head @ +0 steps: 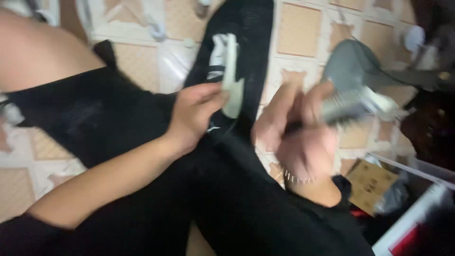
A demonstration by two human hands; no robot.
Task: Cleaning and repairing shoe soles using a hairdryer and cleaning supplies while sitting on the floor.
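A long black piece of cloth (246,42) with a white patch lies over my lap and stretches away across the tiled floor (298,33). My left hand (194,116) pinches a pale strip (231,80) that lies on the cloth. My right hand (294,128) is blurred and closed around a grey metallic tool (353,106) beside the cloth. A beaded bracelet sits on my right wrist. The picture is smeared by motion.
A bare knee fills the upper left. A grey bag-like thing (355,61) lies on the tiles at the upper right. A brown cardboard piece (372,182) and a white-rimmed box (417,213) with red inside sit at the lower right.
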